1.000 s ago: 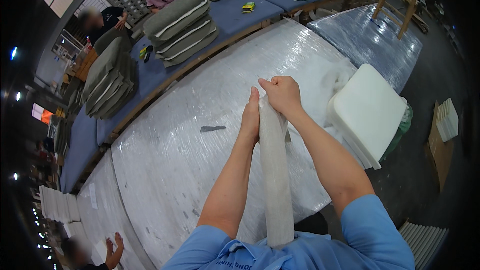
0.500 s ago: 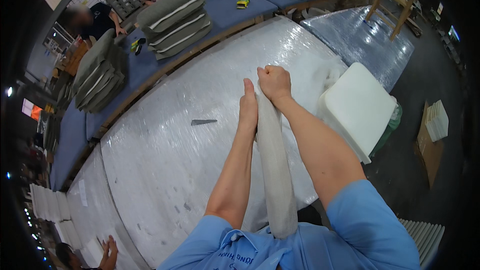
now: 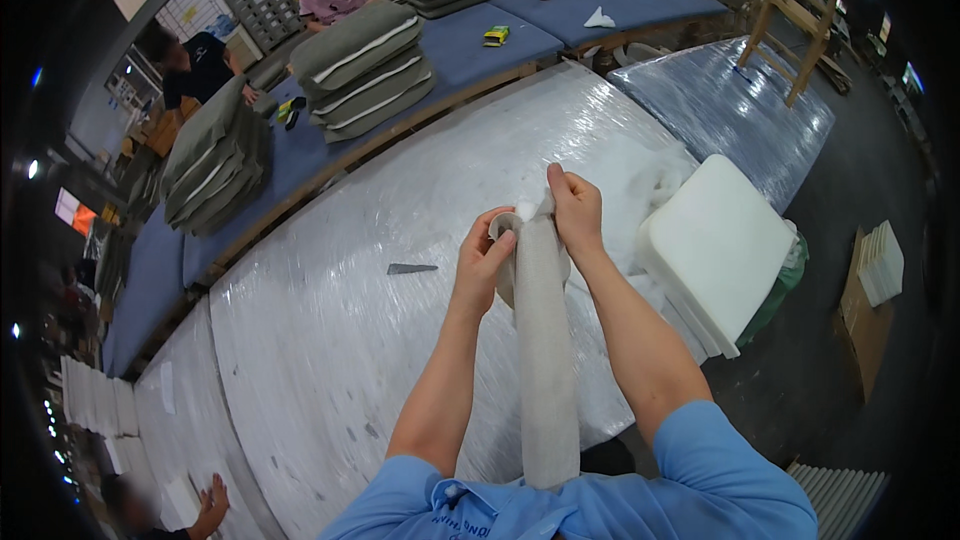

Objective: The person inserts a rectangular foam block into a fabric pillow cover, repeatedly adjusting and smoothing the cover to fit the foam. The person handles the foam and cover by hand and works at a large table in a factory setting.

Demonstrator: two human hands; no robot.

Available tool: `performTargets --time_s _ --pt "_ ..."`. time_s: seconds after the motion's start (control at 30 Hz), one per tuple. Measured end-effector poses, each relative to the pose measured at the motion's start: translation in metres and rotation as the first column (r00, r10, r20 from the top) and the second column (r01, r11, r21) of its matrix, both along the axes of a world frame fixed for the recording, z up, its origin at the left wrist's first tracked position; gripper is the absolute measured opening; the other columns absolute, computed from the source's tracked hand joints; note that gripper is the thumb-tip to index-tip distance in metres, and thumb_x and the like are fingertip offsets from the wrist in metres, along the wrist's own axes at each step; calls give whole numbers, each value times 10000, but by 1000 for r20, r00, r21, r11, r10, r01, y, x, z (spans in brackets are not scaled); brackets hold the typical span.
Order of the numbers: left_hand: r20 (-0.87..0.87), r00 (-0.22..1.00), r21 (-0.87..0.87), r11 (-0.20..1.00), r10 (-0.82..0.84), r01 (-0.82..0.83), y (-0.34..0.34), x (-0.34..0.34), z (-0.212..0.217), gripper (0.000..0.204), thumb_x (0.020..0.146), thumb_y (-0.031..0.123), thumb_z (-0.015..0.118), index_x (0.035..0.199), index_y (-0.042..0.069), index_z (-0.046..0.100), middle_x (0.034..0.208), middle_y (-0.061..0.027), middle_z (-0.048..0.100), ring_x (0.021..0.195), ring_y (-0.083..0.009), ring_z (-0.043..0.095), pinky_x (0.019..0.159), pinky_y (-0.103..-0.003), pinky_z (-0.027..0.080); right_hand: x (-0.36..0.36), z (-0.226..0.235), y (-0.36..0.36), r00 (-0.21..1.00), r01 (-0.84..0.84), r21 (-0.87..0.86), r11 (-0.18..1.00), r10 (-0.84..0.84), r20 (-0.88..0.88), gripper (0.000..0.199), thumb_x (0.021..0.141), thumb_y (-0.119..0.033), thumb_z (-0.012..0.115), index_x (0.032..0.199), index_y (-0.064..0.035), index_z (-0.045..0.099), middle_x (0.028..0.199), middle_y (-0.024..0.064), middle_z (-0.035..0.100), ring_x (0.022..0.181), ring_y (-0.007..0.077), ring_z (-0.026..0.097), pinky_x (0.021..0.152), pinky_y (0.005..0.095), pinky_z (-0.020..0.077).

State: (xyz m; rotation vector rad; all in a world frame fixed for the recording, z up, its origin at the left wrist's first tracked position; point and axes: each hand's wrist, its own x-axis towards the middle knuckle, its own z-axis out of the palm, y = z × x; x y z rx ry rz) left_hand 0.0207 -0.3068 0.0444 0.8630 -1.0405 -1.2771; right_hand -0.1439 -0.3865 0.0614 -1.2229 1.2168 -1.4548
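Note:
A long, light grey fabric cushion (image 3: pixel 547 360) stands on its narrow edge, reaching from my chest out over the table. My left hand (image 3: pixel 482 265) is closed on the loose cloth edge of its cover, which curls open at the far end. Beside it, my right hand (image 3: pixel 577 212) pinches the far corner with the thumb up. A tuft of white wadding (image 3: pixel 530 207) shows between my hands. To the left, a small dark grey pointed scrap (image 3: pixel 412 269) lies on the plastic-wrapped table (image 3: pixel 320 340).
White foam pads (image 3: pixel 715 245) are stacked at the right, beside loose white wadding (image 3: pixel 640 180). Stacks of grey-green cushions (image 3: pixel 365 70) stand on the blue table (image 3: pixel 460 45) beyond, where two people work. A wooden chair frame (image 3: pixel 790 20) is far right. Another person's hand (image 3: pixel 212 505) is lower left.
My right hand has shifted from a fist at the cushion's far end to a thumb-up pinch. My left hand has opened out the cover's edge, and white wadding now shows.

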Motion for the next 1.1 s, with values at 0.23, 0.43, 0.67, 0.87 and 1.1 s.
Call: performTargets --time_s 0.23,0.43,0.67,0.87,1.1 --pt "244 930 -178 955 275 -236 -2 6 -7 145 1024 33 697 1161 35 648 1130 -36 681 1060 -138 643 979 -308 514 -22 12 41 948 -316 -94 944 318 9 255 952 -231 846 1066 -26 745 875 -8 692 774 96 597 718 289 497" --pt "214 937 -350 918 274 -189 2 -20 -11 139 1059 -4 634 1186 27 587 1206 -55 634 1074 -124 605 985 -284 500 -49 5 41 922 -342 -69 937 320 -216 284 953 -117 810 1232 -70 784 1065 39 749 980 152 698 890 303 560" --pt "393 839 -443 877 375 -185 -1 -19 -3 286 1071 15 643 1352 48 688 1282 -74 613 1135 -163 603 1002 -305 511 -17 -2 50 967 -122 -469 875 -1 -253 188 1014 -79 719 1190 -75 783 1182 101 765 1023 244 724 919 349 569" --pt "433 680 -738 666 591 -109 -12 -22 13 228 1090 40 629 1279 38 757 1310 -124 688 1126 -243 688 926 -341 558 -6 -9 53 993 -22 -256 966 -9 -121 129 1076 -138 671 1096 -29 737 886 116 774 756 211 712 717 343 548" --pt "583 707 -506 860 399 -68 -25 -12 14 186 1117 76 595 1204 13 746 1157 -130 747 990 -244 729 871 -339 569 1 -4 51 996 38 -100 994 -47 -81 241 1109 -239 649 1047 -13 709 756 94 690 659 124 592 632 327 488"
